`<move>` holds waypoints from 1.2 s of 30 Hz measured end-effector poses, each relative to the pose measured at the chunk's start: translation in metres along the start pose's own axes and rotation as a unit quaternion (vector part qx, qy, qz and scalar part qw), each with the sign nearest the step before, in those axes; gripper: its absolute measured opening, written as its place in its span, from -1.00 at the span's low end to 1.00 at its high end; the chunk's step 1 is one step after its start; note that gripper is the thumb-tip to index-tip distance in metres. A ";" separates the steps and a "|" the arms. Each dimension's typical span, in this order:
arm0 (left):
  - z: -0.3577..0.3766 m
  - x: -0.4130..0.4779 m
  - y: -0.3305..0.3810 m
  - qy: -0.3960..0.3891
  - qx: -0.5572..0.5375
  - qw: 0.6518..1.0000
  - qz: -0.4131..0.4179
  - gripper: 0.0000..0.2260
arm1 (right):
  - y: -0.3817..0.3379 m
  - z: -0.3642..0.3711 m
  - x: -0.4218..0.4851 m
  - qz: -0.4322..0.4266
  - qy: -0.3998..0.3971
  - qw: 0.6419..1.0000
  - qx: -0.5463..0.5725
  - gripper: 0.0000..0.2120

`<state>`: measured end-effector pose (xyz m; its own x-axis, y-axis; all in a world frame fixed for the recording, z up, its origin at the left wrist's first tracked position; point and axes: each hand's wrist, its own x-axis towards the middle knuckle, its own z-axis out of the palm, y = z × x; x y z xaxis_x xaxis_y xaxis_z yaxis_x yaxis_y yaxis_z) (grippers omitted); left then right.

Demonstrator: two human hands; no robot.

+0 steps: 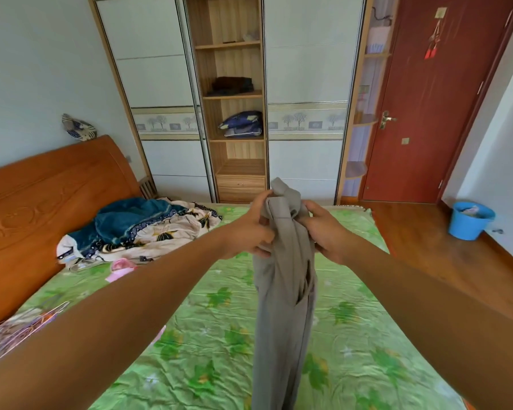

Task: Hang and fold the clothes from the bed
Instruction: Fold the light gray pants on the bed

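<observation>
1. Bed w/ green leaf-print sheet [214, 335] fills the lower frame; orange wooden headboard [42, 196] at 9 o'clock.
2. Wardrobe w/ pale sliding doors & open wooden shelf column [233, 96] at 12 o'clock; folded dark items sit on two shelves. Red-brown door [433, 99] at 2 o'clock.
3. Heap of blue & floral clothes/bedding [137, 229] at 10 o'clock on the bed, well apart from the hands. Likely the remaining pile.
4. Long grey soft-fabric garment [282, 306], prob. trousers, hangs dead centre. Long axis vertical, 12-to-6; top end bunched between the hands, rest drops past the lower frame edge, in front of the sheet.
5. Blue plastic bucket [471, 220] on the floor at 3 o'clock.
6. Left hand [251, 229] closed on the garment's top, gripping from the 9 o'clock side.
7. Right hand [328, 232] closed on the same top end from the 3 o'clock side. Hands close together, both equally near the cloth.
8. Wire hangers [24, 329], thin, at 8 o'clock near the bed edge, partly hidden by the left forearm; left hand is the nearer one for a reach.
9. Judgement: next move needs the top end spread sideways so the garment hangs flat.
</observation>
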<state>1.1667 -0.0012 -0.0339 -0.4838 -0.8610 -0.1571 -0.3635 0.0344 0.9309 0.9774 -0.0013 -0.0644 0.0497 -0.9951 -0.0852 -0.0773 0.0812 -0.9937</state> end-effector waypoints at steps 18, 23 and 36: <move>-0.087 0.013 -0.023 0.104 0.501 0.851 0.116 -0.90 | -0.012 -0.086 -0.014 -0.176 0.067 0.831 -0.524 -0.33; -0.099 0.010 -0.022 0.047 0.524 0.842 0.120 -0.70 | -0.009 -0.097 -0.023 -0.156 -0.008 0.653 -0.741 -0.43; -0.094 0.002 -0.042 0.064 0.515 0.855 0.028 -0.86 | 0.020 -0.104 -0.038 -0.067 -0.064 0.749 -0.656 -0.57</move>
<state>1.2555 -0.0516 -0.0422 -0.4574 -0.8890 -0.0233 -0.8816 0.4499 0.1426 0.8703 0.0328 -0.0736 0.2319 -0.9694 -0.0807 -0.9713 -0.2262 -0.0742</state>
